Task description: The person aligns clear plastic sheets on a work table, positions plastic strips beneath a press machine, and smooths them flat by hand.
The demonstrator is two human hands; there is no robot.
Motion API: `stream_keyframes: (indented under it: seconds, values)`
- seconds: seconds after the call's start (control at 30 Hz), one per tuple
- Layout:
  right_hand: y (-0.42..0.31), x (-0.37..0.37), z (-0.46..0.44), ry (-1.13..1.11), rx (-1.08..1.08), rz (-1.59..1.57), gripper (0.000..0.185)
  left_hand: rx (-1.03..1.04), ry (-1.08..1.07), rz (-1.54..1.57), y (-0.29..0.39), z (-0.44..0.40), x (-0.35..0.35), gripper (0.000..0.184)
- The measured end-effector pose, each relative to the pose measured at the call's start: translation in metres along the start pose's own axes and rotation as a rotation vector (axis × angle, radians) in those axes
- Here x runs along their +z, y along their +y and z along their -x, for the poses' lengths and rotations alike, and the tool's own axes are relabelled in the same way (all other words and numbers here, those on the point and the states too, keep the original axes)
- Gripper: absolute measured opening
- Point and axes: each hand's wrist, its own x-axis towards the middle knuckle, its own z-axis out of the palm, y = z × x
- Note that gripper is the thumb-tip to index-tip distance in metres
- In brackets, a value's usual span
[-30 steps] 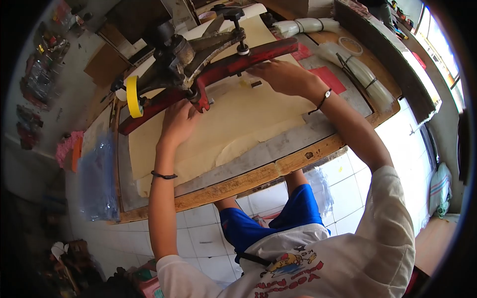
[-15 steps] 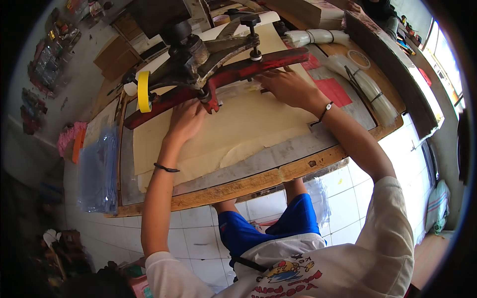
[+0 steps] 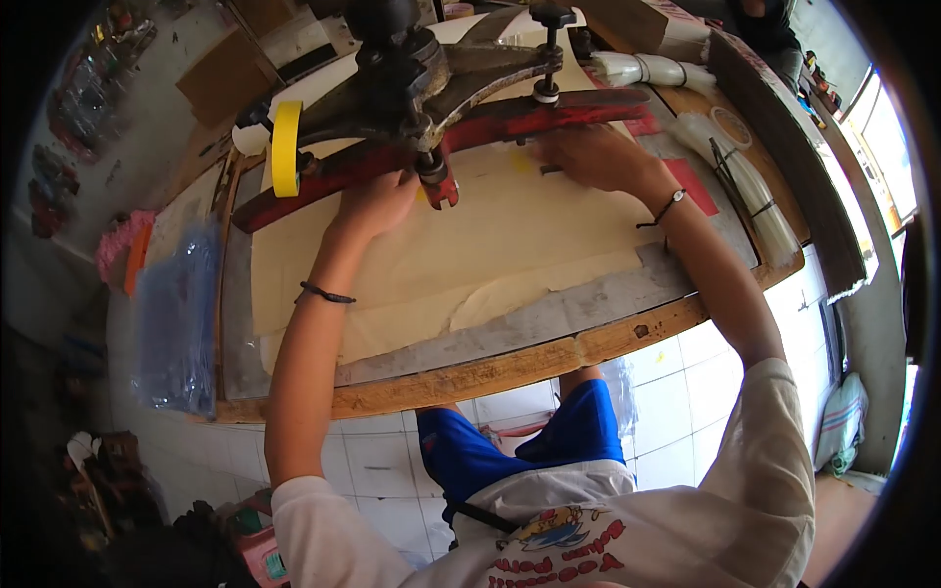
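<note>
A sealing press with a long red bar (image 3: pixel 490 127) and a dark cast-metal arm (image 3: pixel 328 113) spans a worn worktable. Beneath the bar lies a large cream sheet (image 3: pixel 470 255) with a torn, wavy front edge. My left hand (image 3: pixel 380 204) reaches under the bar's left half, close to the sheet; its fingertips are hidden by the bar. On the other side, my right hand (image 3: pixel 598 159) is blurred by motion over the sheet, just in front of the bar. Its fingers are stretched out, and I make out nothing in them. A roll of yellow tape (image 3: pixel 286 149) hangs on the press's left end.
Clear plastic sleeves (image 3: pixel 181 318) hang at the table's left edge. Bundled clear plastic strips (image 3: pixel 755 191) and a red sheet (image 3: pixel 694 186) lie on the right. A wooden rim (image 3: pixel 470 377) borders the table front. Another person (image 3: pixel 765 34) is at the top right.
The head view has shifted, so the press appears higher and further right. My right hand has moved a little and blurred; my left hand stays under the bar.
</note>
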Motion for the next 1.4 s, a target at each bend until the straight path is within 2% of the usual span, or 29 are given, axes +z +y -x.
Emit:
stream_keyframes:
  seconds: [0.13, 0.23, 0.33, 0.47, 0.6, 0.63, 0.73, 0.83, 0.93, 1.03, 1.23, 1.33, 1.4]
  values:
    - [-0.005, -0.011, -0.001, -0.159, 0.049, -0.059, 0.064, -0.017, 0.004, 0.013, 0.01, 0.004, -0.01, 0.042]
    - [-0.004, -0.008, 0.003, -0.171, 0.111, 0.106, 0.073, -0.024, -0.025, -0.017, 0.007, 0.003, -0.008, 0.044]
    - [-0.005, -0.007, 0.009, -0.132, 0.098, 0.028, 0.079, -0.05, -0.107, -0.015, 0.002, 0.0, -0.008, 0.048]
    - [-0.011, -0.021, 0.016, -0.188, 0.044, -0.011, 0.08, -0.078, -0.146, -0.046, 0.003, 0.0, -0.01, 0.053]
    - [-0.005, -0.018, 0.016, -0.201, 0.015, 0.005, 0.082, 0.085, 0.076, 0.011, -0.012, 0.001, 0.006, 0.043]
    - [-0.002, -0.015, 0.019, -0.206, 0.027, 0.017, 0.081, 0.104, 0.066, 0.027, -0.012, 0.003, 0.005, 0.036]
    - [0.003, -0.011, 0.022, -0.187, 0.004, 0.044, 0.088, 0.08, -0.062, 0.062, -0.01, 0.011, -0.006, 0.035]
    - [0.002, -0.014, 0.02, -0.292, 0.055, 0.05, 0.104, 0.075, -0.19, -0.016, -0.001, 0.011, -0.018, 0.037]
    - [0.002, -0.014, 0.019, -0.305, 0.062, 0.047, 0.104, 0.058, -0.218, 0.034, 0.009, 0.017, -0.023, 0.043]
    - [-0.001, -0.015, 0.02, -0.257, 0.051, 0.062, 0.096, 0.178, -0.178, -0.069, 0.019, 0.028, -0.028, 0.047]
    - [-0.004, -0.014, 0.022, -0.232, 0.041, 0.099, 0.092, 0.104, -0.288, -0.134, 0.016, 0.032, -0.028, 0.063]
    - [-0.008, -0.017, 0.021, -0.276, 0.08, 0.076, 0.097, 0.093, -0.263, -0.203, 0.012, 0.036, -0.021, 0.058]
    - [-0.015, -0.022, 0.022, -0.295, 0.093, 0.084, 0.101, 0.057, -0.33, -0.241, 0.011, 0.033, -0.022, 0.059]
